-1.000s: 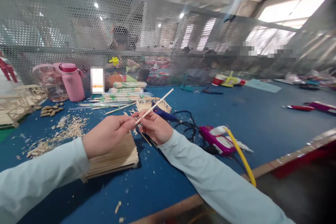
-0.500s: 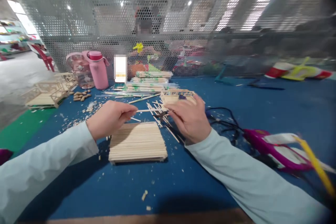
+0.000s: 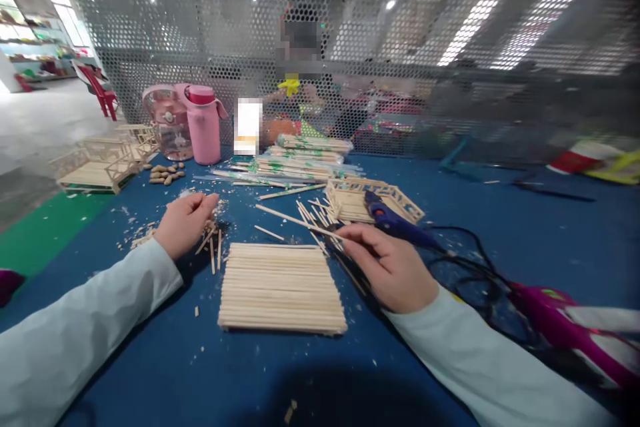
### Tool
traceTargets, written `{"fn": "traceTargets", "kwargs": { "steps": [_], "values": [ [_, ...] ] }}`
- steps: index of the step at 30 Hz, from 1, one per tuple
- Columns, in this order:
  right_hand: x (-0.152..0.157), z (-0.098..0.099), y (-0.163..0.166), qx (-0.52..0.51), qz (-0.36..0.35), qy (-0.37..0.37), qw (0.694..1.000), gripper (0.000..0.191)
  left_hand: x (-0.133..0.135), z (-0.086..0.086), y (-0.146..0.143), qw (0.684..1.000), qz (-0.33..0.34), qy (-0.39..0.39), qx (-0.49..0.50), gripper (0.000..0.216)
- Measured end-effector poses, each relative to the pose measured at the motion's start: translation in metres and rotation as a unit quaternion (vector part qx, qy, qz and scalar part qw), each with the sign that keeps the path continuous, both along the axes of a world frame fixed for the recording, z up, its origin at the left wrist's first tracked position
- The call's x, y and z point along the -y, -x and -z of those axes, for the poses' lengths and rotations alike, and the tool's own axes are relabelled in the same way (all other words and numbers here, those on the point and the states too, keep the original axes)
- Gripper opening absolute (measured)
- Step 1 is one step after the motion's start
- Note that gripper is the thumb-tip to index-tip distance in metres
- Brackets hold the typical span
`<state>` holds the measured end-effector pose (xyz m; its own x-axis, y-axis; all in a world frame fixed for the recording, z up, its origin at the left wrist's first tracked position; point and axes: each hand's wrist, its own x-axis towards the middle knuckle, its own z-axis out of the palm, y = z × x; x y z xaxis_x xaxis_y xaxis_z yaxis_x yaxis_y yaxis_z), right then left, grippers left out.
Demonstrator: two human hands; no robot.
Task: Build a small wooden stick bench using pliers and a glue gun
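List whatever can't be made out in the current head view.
All in the head view:
Left hand: whether it holds anything; its own curled grip hides this.
Magenta-and-white item: cut off by the right edge.
Purple item: cut off by the left edge.
Wrapped stick bundles: print too small.
Bright rectangle: blurred into blocks.

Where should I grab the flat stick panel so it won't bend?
Probably by its left and right edges, coming from both sides at once: the stick panel lies flat and wide, with its sticks running left to right. Grip nearer your side, since short loose sticks lie by its far left corner.
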<state>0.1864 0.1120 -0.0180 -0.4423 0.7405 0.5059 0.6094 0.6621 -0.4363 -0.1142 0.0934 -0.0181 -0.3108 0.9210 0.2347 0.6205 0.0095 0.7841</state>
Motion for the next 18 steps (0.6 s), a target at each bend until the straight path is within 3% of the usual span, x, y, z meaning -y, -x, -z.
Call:
{"fn": "traceTargets", "kwargs": {
  "steps": [5,11,18],
  "values": [
    [0.005,-0.001,0.004,0.003,-0.027,0.008,1.000,0.017,0.009,-0.005,-0.016,0.996,0.067,-0.021,0.057,0.026],
    [0.007,-0.002,0.004,-0.018,-0.033,0.010,0.999,0.017,0.019,-0.008,-0.028,0.971,0.102,-0.049,0.212,0.033],
    [0.007,-0.002,0.006,-0.025,-0.022,0.012,0.999,0.018,0.024,-0.012,-0.033,0.971,0.111,-0.091,0.188,0.020]
  ]
}}
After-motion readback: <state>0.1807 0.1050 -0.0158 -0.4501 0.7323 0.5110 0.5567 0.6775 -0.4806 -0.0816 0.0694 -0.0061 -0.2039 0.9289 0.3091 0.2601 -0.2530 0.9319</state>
